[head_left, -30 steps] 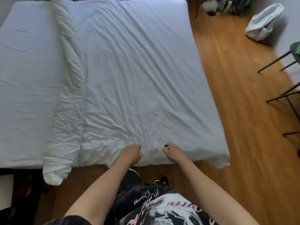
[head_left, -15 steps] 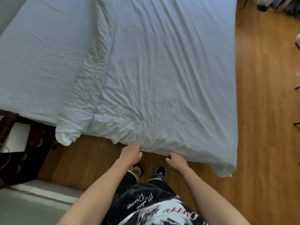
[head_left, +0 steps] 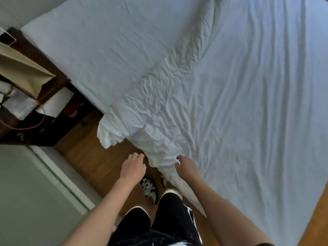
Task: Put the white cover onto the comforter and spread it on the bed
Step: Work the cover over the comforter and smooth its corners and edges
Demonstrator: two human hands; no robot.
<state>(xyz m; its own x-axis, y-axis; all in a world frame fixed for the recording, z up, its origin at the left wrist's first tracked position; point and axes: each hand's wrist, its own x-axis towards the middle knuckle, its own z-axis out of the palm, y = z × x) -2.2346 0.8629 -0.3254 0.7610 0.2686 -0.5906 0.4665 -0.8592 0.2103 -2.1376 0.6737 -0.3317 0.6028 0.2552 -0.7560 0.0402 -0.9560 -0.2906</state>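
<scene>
Two hands at the near edge of a covered comforter.

Nearest, the left hand hangs over the floor at 7 o'clock, fingers loosely curled, holding nothing. Just beside it, at 6 o'clock, the right hand rests against the bunched edge of the comforter, fingers lightly curled; a pinch cannot be told. The comforter lies over the bed from 6 to 3 o'clock, its rumpled fold running toward 12. A dark shelf stands at 9 o'clock.
</scene>
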